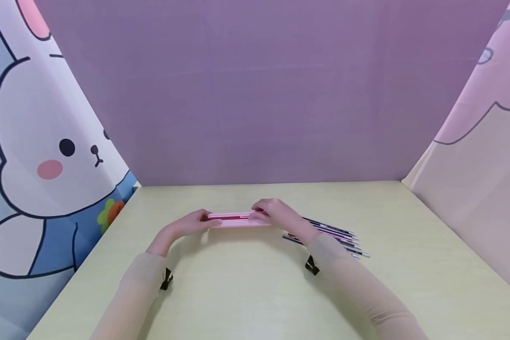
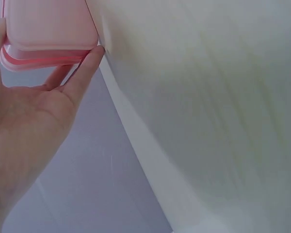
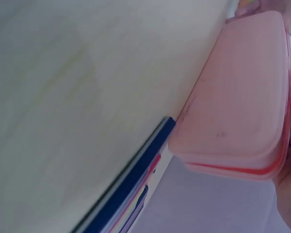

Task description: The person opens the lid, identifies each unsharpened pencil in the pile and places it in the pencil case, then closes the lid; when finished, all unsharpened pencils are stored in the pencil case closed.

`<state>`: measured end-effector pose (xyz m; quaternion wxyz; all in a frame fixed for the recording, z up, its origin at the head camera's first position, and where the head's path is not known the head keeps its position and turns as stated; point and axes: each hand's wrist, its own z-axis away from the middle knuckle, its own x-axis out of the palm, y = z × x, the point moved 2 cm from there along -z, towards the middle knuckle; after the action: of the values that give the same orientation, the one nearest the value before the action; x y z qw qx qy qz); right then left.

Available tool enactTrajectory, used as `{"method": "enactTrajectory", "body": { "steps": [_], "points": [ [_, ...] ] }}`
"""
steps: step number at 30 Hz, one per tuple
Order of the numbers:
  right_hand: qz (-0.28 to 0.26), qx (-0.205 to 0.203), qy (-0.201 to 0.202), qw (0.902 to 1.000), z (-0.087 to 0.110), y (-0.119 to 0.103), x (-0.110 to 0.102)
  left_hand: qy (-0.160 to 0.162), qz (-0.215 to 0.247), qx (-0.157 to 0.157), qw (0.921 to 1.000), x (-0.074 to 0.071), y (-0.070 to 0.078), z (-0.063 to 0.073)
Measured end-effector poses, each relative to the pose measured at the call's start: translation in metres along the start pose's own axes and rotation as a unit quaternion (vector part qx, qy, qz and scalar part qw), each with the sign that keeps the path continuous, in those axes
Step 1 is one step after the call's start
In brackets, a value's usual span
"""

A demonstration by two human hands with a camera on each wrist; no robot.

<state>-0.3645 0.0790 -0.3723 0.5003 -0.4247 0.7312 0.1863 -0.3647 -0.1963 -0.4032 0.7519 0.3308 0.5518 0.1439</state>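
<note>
The left grip (image 1: 192, 222) pinches the left end of a pink case (image 1: 238, 223) while the right grip (image 1: 278, 216) holds its right end; the case is towards the far side of the desk (image 1: 238, 288), and several pencils (image 1: 339, 233) lie to its right

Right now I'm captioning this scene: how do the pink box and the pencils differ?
The pink box is one rounded-cornered container; the pencils are many thin sticks. The left hand and right hand grip the pink box, while the pencils lie loose on the table. The pink box looks pink throughout outside; the pencils mix dark and pale colours. Both are longer than wide.
</note>
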Motion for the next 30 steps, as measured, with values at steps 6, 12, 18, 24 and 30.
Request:
{"method": "enactTrajectory", "body": {
  "steps": [6,12,18,24,30],
  "points": [
    [-0.020,0.041,0.012,0.9989,0.006,0.012,-0.008,-0.010,0.020,0.015,0.9997,0.003,-0.001,0.005],
    [-0.073,0.091,0.069,0.9908,0.010,0.027,-0.018,-0.023,0.036,0.034,0.9985,0.002,-0.002,0.006],
    [-0.078,0.083,0.122,0.9860,0.012,0.036,-0.018,-0.035,0.046,0.040,0.9975,0.004,-0.004,0.006],
    [-0.018,0.082,0.140,0.9866,0.014,0.040,-0.016,-0.045,0.054,0.049,0.9963,0.008,-0.002,0.008],
    [-0.025,0.121,0.102,0.9870,0.019,0.044,-0.013,-0.040,0.047,0.055,0.9966,0.013,0.001,0.009]
  ]
}}
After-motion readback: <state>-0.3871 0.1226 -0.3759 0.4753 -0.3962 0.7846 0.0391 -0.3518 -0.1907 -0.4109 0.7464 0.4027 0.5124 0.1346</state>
